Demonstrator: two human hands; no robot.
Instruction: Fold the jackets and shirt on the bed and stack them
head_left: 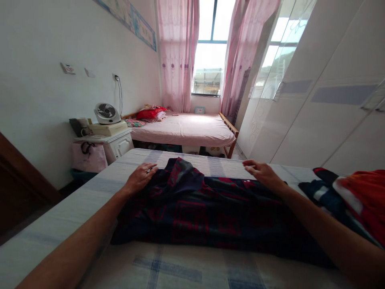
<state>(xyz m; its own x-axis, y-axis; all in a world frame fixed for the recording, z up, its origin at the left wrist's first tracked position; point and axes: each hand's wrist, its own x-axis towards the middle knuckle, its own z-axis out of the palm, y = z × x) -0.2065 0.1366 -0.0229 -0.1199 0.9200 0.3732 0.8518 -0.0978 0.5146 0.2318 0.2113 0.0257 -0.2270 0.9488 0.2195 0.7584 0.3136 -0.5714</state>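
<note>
A dark navy collared shirt with red patterns [192, 216] lies spread sideways across the bed in front of me, its collar towards the far edge. My left hand [141, 177] is at the shirt's far left part, fingers stretched out beside the collar and nothing visibly gripped. At the shirt's far right edge, my right hand [263, 174] hovers or rests lightly with its fingers apart; whether it touches the cloth I cannot tell. My right forearm passes over the right part of the shirt and hides some of it.
Under the shirt is a bed with a white and blue checked sheet [168, 269]. Piled red, white and dark clothes [361, 196] lie at the right. Beyond stand a second bed with a pink sheet [192, 128], a white cabinet [120, 146] bearing a fan [106, 113], and a wardrobe [300, 112].
</note>
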